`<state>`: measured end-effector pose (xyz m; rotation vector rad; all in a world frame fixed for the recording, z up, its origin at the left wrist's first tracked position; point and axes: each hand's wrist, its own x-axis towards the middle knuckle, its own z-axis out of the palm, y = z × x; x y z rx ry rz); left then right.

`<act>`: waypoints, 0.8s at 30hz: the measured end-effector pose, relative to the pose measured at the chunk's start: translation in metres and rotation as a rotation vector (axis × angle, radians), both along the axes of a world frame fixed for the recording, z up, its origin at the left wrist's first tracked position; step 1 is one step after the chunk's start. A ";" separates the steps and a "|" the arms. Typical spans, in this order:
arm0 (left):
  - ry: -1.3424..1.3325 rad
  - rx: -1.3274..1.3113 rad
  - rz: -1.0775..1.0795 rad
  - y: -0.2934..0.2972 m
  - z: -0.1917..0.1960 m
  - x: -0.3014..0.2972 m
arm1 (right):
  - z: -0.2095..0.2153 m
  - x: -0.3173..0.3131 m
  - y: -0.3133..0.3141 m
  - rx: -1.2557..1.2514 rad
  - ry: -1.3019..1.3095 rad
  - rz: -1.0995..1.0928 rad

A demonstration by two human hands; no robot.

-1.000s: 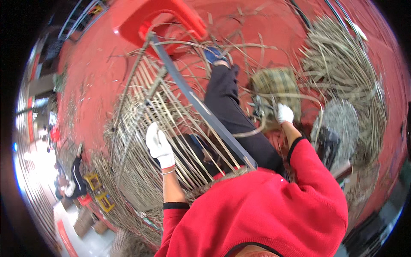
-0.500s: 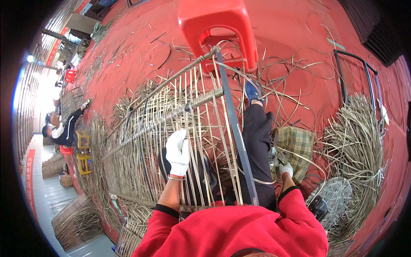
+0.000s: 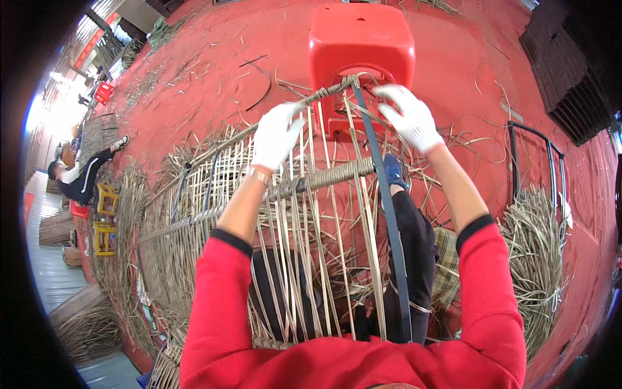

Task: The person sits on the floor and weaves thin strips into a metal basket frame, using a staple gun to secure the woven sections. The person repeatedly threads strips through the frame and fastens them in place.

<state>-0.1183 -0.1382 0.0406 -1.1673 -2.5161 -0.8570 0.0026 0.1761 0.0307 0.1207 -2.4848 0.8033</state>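
Reaching over the frame, held the left hand half-curled at its rail and the right hand half-open near the stool, with any grip unclear.

The frame's straight side bar looked like smooth, dark grey metal with a low sheen, while the bound crosspiece and the pale strips seemed fibrous, rough and mostly matt. The red stool was moulded plastic — smooth and glossy — whereas the white gloves and red sleeves were soft, matt cloth.
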 end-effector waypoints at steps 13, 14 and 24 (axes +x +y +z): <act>-0.385 -0.322 0.002 0.068 -0.118 -0.124 | -0.008 -0.133 -0.044 0.737 -0.534 -0.016; -0.368 -0.286 0.009 0.069 -0.122 -0.123 | -0.005 -0.129 -0.049 0.826 -0.519 -0.026; -0.330 -0.029 0.038 0.065 -0.118 -0.119 | 0.004 -0.124 -0.078 0.912 -0.540 0.159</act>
